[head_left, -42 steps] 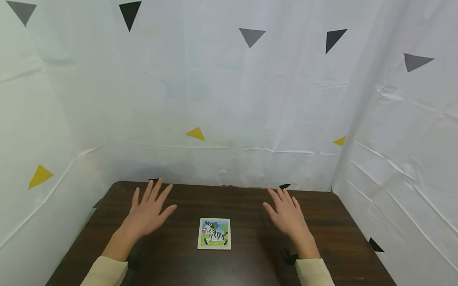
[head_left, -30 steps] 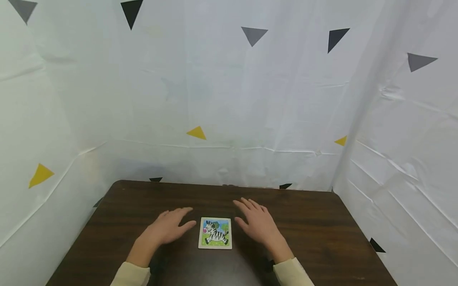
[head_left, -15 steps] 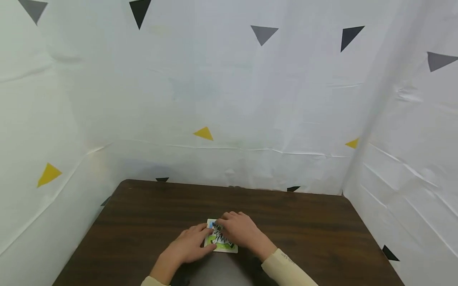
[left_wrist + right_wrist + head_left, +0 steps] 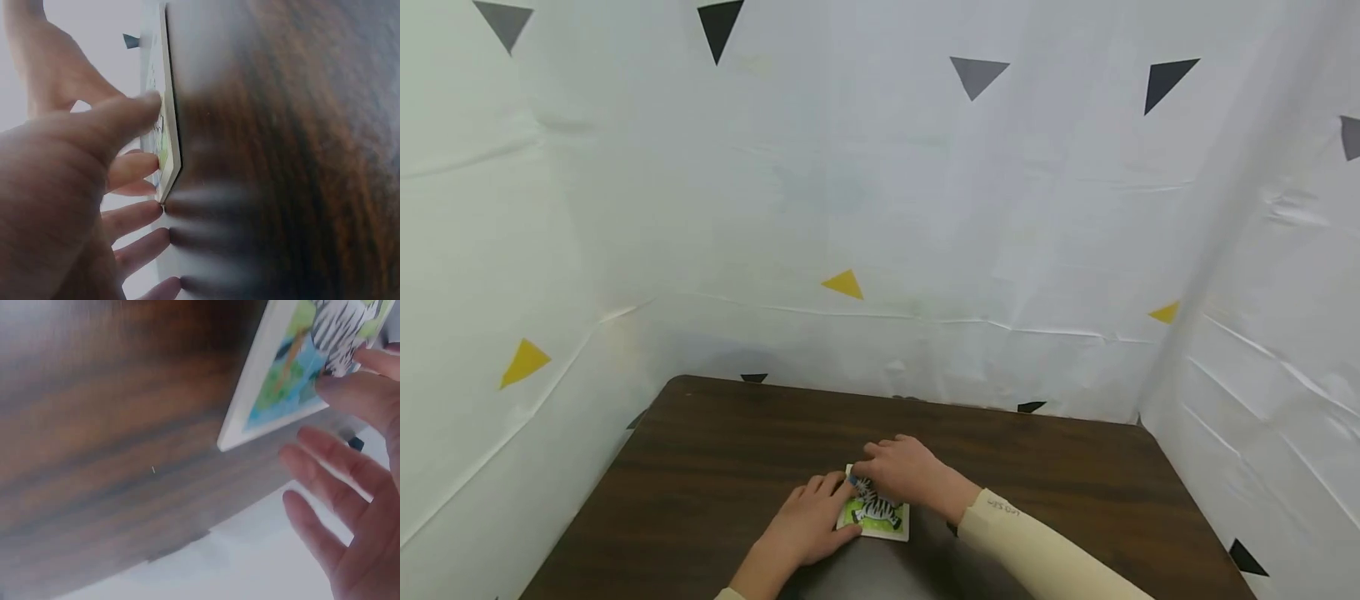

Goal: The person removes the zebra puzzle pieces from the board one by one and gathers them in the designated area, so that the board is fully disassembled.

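Touching a zebra board (image 4: 877,514), left hand (image 4: 807,522) with fingers (image 4: 144,252) spread, right hand (image 4: 910,472) over it, pinch unclear.

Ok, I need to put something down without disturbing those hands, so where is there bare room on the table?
The wood-grain tabletop shows bare patches left of the left hand, right of the right hand and its cream sleeve, and beyond both, towards the white backdrop. Both hands crowd the zebra picture tile.

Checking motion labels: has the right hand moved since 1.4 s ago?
Yes: against the table, the right hand went left, from beside the zebra board to over it.
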A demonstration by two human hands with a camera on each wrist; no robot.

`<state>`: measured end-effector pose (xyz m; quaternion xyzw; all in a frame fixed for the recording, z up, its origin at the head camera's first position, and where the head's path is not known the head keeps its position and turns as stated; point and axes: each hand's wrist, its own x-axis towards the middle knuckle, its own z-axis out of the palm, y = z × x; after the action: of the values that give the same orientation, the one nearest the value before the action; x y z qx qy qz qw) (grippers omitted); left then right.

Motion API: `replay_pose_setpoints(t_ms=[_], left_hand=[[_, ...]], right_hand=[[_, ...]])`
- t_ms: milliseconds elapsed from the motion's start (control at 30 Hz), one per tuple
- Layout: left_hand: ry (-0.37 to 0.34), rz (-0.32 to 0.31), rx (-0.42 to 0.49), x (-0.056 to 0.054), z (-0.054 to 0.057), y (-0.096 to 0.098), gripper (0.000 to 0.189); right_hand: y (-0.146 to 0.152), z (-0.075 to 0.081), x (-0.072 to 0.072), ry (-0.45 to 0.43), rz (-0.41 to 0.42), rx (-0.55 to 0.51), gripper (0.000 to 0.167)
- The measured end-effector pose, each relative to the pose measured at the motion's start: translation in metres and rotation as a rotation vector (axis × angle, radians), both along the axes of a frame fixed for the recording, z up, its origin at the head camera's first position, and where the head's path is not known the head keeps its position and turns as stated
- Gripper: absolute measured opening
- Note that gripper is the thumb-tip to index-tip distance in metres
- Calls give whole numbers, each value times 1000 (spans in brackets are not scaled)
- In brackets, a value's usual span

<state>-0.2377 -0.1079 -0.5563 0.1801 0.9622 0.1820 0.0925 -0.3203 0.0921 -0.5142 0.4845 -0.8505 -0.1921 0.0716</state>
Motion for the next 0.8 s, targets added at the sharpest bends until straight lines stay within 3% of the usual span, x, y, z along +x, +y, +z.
replay_pose_setpoints(t_ms=[200, 633, 800], left_hand=[[67, 10, -58, 1, -3, 0, 59], [107, 11, -70, 9, -3, -4, 53], [192, -3, -89, 14, -1, -1, 49]], right_hand=[[-6, 10, -9, -64, 30, 31, 36], [-16, 14, -16, -17, 109, 175, 46], [-14, 16, -16, -29, 121, 192, 47]])
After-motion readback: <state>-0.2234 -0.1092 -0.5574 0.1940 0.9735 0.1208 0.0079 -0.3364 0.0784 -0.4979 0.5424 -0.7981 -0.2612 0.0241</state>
